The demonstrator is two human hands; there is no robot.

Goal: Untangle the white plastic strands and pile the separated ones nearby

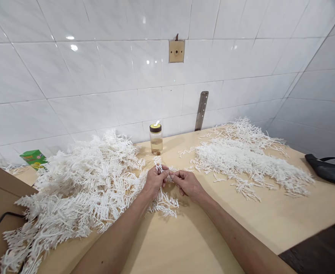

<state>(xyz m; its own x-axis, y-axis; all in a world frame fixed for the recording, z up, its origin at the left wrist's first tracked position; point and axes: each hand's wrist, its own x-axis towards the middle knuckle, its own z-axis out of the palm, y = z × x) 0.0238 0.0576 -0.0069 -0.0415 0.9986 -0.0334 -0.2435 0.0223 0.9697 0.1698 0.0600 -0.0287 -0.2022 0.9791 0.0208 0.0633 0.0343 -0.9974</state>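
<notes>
My left hand point(156, 180) is closed on a white branched strand point(167, 205), thin and many-forked like plastic coral sprigs. Part of it sticks up above the fingers and part hangs below toward the table. My right hand point(188, 184) pinches close beside it, thumb and forefinger together at the strand's right side, where a bit of white shows. The exact grip point is hidden by the fingers. Left of my hands lies a big tangled heap of the same white strands point(90, 182). A flatter pile of smaller white pieces point(250, 160) spreads out on the right.
A clear jar point(156, 142) with a dark-rimmed yellow lid and liquid inside stands behind my hands. A green box point(34, 158) and a brown panel point(4, 198) are at the left. A black bag point(329, 170) lies at the right table edge. A metal bracket point(202, 110) leans by the tiled wall.
</notes>
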